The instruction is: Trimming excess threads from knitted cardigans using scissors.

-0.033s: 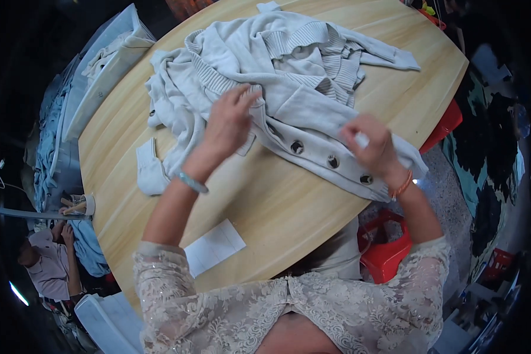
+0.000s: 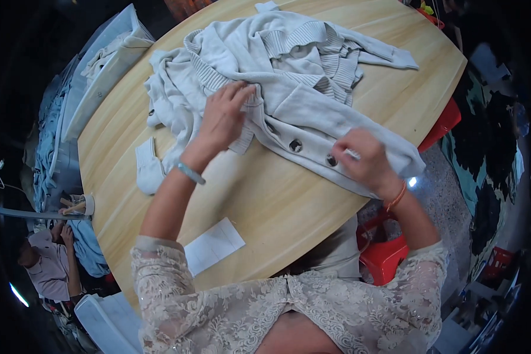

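Observation:
A pale grey knitted cardigan (image 2: 230, 50) with ribbed edges and dark round buttons lies bunched across the table. My left hand (image 2: 224, 117) is closed on the cardigan's front band, its fingertips pinching the edge near the middle of the garment. Over the buttoned band, my right hand (image 2: 366, 162) is closed with a small white thing showing between its fingers; its kind is too small and blurred to make out. One button (image 2: 295, 146) shows to the left of my right hand, and another is partly behind the fingers.
The cardigan rests on a round wood-grain table (image 2: 289, 218). A white paper sheet (image 2: 215, 246) lies near me. To the left stand a pale plastic bin (image 2: 109, 71) with cloth in it and a cup (image 2: 88, 205). A red stool (image 2: 386, 259) is below the table edge. Another person (image 2: 47, 259) sits at left.
My right hand has shifted a little left and toward me along the button band, with the small white thing still in it. My left hand stays at nearly the same spot.

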Available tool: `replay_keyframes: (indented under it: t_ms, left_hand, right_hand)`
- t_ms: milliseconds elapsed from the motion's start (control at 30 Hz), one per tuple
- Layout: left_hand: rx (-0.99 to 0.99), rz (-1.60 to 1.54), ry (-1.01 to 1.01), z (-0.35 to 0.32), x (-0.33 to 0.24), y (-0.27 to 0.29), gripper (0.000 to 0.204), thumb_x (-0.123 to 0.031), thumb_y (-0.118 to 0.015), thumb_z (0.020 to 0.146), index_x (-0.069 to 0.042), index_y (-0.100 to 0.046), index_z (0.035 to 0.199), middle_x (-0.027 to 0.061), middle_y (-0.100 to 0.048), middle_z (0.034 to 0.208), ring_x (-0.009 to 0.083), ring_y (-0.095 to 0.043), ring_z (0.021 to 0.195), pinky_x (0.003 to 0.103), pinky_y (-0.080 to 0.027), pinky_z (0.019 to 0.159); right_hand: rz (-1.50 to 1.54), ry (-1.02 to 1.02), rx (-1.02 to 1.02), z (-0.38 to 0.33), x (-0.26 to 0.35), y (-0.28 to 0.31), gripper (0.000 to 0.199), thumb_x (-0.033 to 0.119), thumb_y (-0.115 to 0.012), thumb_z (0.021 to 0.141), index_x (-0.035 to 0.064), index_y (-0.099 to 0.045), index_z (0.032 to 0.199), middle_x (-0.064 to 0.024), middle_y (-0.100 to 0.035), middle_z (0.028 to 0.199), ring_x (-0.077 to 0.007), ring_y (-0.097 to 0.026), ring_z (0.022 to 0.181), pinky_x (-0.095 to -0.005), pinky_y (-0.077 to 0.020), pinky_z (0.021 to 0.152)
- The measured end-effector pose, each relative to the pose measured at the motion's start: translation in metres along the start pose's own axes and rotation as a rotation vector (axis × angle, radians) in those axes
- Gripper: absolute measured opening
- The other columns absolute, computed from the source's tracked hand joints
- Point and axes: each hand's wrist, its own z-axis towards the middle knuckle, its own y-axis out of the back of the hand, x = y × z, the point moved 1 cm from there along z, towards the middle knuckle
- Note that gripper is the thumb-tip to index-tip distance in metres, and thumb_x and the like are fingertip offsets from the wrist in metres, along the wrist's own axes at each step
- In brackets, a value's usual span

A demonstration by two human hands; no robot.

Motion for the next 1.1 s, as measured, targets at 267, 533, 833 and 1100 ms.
replay_keyframes:
  t_ms: [267, 533, 833, 1100]
  left_hand:
    - [0.236, -0.158, -0.032, 0.021, 0.014, 0.001, 0.072, -0.002, -0.071, 0.065, -0.011, -0.051, 0.133, 0.0147, -0.062, 0.116, 0.0367, -0.059, 0.108, 0.044, -0.048, 0.09]
    - [-0.051, -0.466, 0.192, -0.076, 0.032, 0.121, 0.025, 0.014, -0.06, 0.074, -0.003, -0.062, 0.093, 0.0029, -0.057, 0.084, 0.0113, -0.052, 0.073, 0.023, -0.042, 0.063]
    - [-0.243, -0.421, 0.45, -0.258, -0.012, 0.246, 0.018, 0.01, -0.059, 0.086, 0.001, -0.058, 0.102, 0.003, -0.057, 0.097, 0.0116, -0.056, 0.092, 0.024, -0.044, 0.084]
    - [-0.002, -0.839, 0.539, -0.272, -0.079, 0.189, 0.023, 0.014, -0.048, 0.07, -0.001, -0.061, 0.081, 0.0075, -0.056, 0.095, 0.0158, -0.056, 0.091, 0.028, -0.046, 0.083]
  right_hand:
    - [-0.181, -0.154, -0.086, -0.034, 0.018, -0.026, 0.05, 0.022, -0.076, 0.076, 0.0094, -0.058, 0.121, -0.0088, -0.055, 0.111, -0.0281, -0.053, 0.104, -0.0392, -0.0435, 0.084]
    - [-0.216, -0.016, 0.039, -0.04, 0.023, -0.018, 0.042, 0.024, -0.073, 0.079, 0.012, -0.059, 0.118, -0.0098, -0.058, 0.098, -0.0284, -0.055, 0.095, -0.0408, -0.0436, 0.081]
    - [-0.12, 0.229, 0.288, -0.079, 0.08, -0.037, 0.054, 0.03, -0.077, 0.072, 0.0154, -0.06, 0.121, -0.0068, -0.056, 0.116, -0.0272, -0.052, 0.112, -0.0408, -0.0386, 0.099]
    - [0.206, 0.255, 0.295, -0.029, 0.106, -0.02, 0.029, 0.025, -0.077, 0.078, 0.0073, -0.067, 0.099, -0.0118, -0.064, 0.095, -0.0313, -0.059, 0.093, -0.0377, -0.0488, 0.083]
